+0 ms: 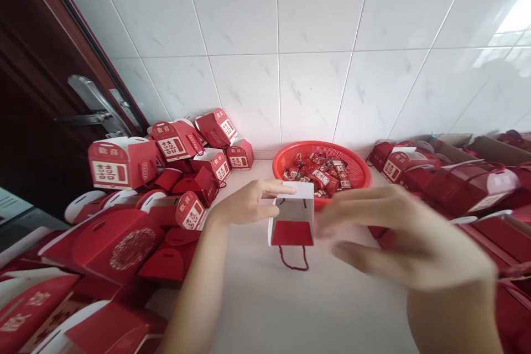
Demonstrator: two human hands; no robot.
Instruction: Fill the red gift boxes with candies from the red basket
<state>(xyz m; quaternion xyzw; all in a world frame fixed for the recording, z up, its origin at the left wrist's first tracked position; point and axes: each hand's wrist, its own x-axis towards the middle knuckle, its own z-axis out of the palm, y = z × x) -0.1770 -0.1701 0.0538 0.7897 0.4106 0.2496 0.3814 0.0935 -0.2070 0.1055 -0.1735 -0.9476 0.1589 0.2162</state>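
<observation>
In the middle stands a small red and white candy box (291, 233), its top open and its pale inside showing. A dark red cord handle hangs from its near side. My left hand (246, 203) grips the box at its left side and far white flap, thumb and fingers around the edge. My right hand (385, 232), blurred by motion, is just to the right of the box with thumb and fingers apart and nothing seen in them. Behind the box, a red plastic basket (295, 147) holds many wrapped candies (326, 178).
Red boxes with white and gold lettering (120, 163) are piled along the left. More red boxes (468, 185) crowd the right side. A white tiled wall (315, 94) rises behind the white table surface (257, 298). A dark door with a metal handle (97, 105) is at the far left.
</observation>
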